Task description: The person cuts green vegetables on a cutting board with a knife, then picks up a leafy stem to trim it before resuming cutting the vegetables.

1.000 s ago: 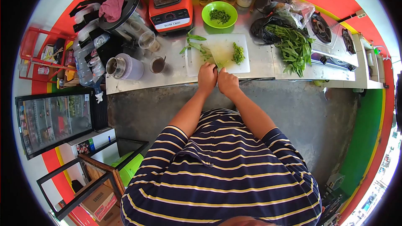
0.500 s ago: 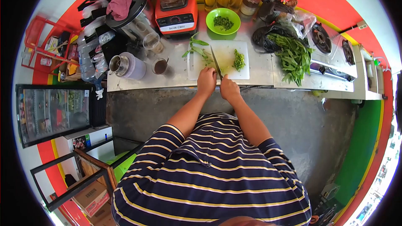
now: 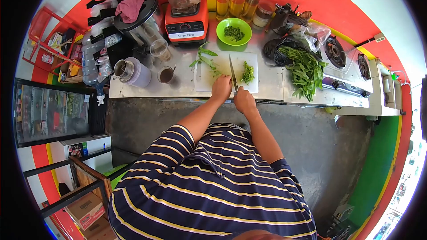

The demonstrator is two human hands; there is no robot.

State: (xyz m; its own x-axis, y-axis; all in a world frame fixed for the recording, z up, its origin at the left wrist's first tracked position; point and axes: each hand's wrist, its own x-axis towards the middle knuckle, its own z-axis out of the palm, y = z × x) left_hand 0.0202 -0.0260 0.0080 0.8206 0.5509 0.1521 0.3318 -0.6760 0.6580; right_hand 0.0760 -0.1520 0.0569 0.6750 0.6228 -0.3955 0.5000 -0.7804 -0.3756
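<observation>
My right hand [image 3: 245, 101] is closed around the handle of a kitchen knife [image 3: 233, 72]. The blade points away from me over a white cutting board [image 3: 204, 82]. Just left of the blade, my left hand [image 3: 222, 88] is closed, its curled fingers pressing down on green leafy stalks [image 3: 211, 64] whose leaves spread toward the board's far left. The part under the fingers is hidden. Right of the knife lies a small pile of chopped greens [image 3: 247, 73]. Beyond the board, a bright green bowl [image 3: 246, 27] holds darker chopped leaves [image 3: 234, 33].
A red blender [image 3: 186, 29], oil pump bottles [image 3: 237, 2] and a lidded jar [image 3: 264, 12] line the back. At left stand a flask [image 3: 138, 74] and a glass of dark drink [image 3: 167, 75]. Leafy greens [image 3: 304, 73] lie right, beside a gas stove [image 3: 340, 55].
The view has tilted, so the counter sits lower in the picture. Relative to the board, the knife has shifted right, its tip closer to the chopped pile. Both hands keep their hold.
</observation>
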